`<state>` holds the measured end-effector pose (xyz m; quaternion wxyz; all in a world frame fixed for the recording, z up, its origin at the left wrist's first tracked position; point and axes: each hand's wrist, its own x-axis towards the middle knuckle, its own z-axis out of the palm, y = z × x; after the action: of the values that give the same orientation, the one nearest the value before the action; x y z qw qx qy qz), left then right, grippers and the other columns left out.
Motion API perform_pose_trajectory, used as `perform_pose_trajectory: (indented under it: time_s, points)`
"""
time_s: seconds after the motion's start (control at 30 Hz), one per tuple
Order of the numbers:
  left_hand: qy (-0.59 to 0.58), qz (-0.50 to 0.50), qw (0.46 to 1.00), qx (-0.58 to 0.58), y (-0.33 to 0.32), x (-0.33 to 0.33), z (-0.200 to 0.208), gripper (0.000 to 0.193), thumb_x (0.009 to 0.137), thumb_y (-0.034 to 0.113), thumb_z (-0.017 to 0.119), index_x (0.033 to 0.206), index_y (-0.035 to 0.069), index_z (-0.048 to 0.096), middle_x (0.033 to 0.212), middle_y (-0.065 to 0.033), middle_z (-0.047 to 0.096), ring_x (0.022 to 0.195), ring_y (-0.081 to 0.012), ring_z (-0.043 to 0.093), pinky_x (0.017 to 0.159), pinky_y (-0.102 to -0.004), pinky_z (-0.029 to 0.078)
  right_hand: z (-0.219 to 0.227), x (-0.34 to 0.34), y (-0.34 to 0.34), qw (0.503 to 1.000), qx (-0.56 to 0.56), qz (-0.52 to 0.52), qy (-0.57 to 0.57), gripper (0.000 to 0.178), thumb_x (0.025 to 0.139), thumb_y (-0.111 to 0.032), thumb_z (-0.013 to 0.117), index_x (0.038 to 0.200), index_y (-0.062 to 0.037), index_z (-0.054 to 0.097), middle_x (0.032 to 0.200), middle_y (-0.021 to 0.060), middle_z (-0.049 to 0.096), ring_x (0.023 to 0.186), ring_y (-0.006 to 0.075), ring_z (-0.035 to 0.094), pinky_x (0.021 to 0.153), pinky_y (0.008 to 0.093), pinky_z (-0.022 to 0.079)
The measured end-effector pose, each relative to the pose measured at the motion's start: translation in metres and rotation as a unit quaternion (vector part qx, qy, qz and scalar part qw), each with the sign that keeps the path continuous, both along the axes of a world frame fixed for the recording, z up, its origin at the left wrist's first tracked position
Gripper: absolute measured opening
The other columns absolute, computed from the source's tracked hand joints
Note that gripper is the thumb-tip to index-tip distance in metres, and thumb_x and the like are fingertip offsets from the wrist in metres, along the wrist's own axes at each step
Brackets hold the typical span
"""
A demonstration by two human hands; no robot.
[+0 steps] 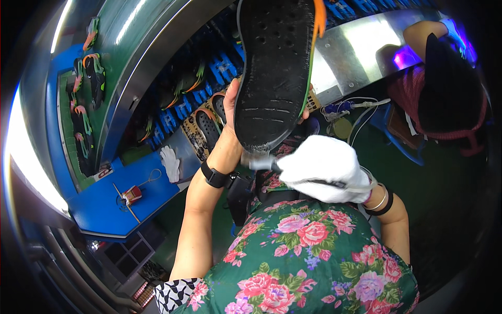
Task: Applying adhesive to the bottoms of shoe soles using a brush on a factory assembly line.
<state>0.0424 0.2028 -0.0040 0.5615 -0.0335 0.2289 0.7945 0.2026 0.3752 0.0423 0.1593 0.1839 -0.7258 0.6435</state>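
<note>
Left hand (230, 107): fingers gripping black shoe (269, 78), held up before the body. Gloved right hand (324, 167): fingers around a blurred brush (259, 160) at shoe's lower end; contact unclear. Loose glove (170, 164): near blue tabletop's (94, 206) right edge.

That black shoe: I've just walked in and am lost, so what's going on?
The bare left hand holds up the black shoe. The white-gloved right hand holds a small tool, blurred, at the shoe's lower end; whether it touches is unclear. Other shoes and an unworn white glove lie off to the left.
</note>
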Motion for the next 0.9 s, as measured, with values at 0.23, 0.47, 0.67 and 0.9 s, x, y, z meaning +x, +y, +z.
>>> perform_pose_trajectory:
  time_s: [0.23,0.47,0.67,0.9]
  points:
    - [-0.128,0.003,0.991,0.039,-0.007,-0.009,0.001,0.094,0.092,0.065,0.056,0.159,0.002,0.036,0.154,-0.0335,0.043,0.127,-0.0562,0.056,0.109,-0.0684,0.045,-0.008,-0.009,0.014,0.988,0.121,-0.076,0.053,0.033,0.079,-0.003,0.081,0.111,-0.0083,0.079,0.110,0.0115,0.078,0.095,0.0275,0.075,0.083,0.0380,0.058]
    - [-0.067,-0.104,0.991,0.043,-0.014,-0.022,-0.009,0.086,0.094,0.059,0.056,0.155,0.000,0.044,0.147,-0.0359,0.050,0.124,-0.0601,0.056,0.106,-0.0725,0.044,-0.003,0.000,0.007,0.998,0.061,0.016,0.029,0.032,0.073,-0.007,0.088,0.104,-0.0112,0.081,0.105,0.0095,0.079,0.088,0.0269,0.075,0.075,0.0360,0.059]
    - [-0.047,-0.054,0.987,-0.147,-0.003,-0.023,0.028,0.046,0.097,0.032,0.061,0.123,-0.004,0.071,0.112,-0.0192,0.077,0.094,-0.0288,0.076,0.090,-0.0399,0.062,-0.006,0.001,0.016,0.979,0.192,0.046,0.048,0.035,0.080,-0.007,0.078,0.115,-0.0079,0.077,0.115,0.0137,0.077,0.090,0.0281,0.073,0.079,0.0382,0.059]
    - [-0.077,-0.105,0.983,-0.126,-0.005,-0.031,0.042,0.037,0.094,0.027,0.067,0.114,-0.003,0.074,0.106,-0.0154,0.078,0.087,-0.0240,0.076,0.084,-0.0346,0.062,0.008,-0.003,0.022,0.987,0.152,-0.010,0.047,0.034,0.082,-0.011,0.081,0.116,-0.0111,0.079,0.113,0.0073,0.078,0.094,0.0258,0.074,0.079,0.0369,0.059]
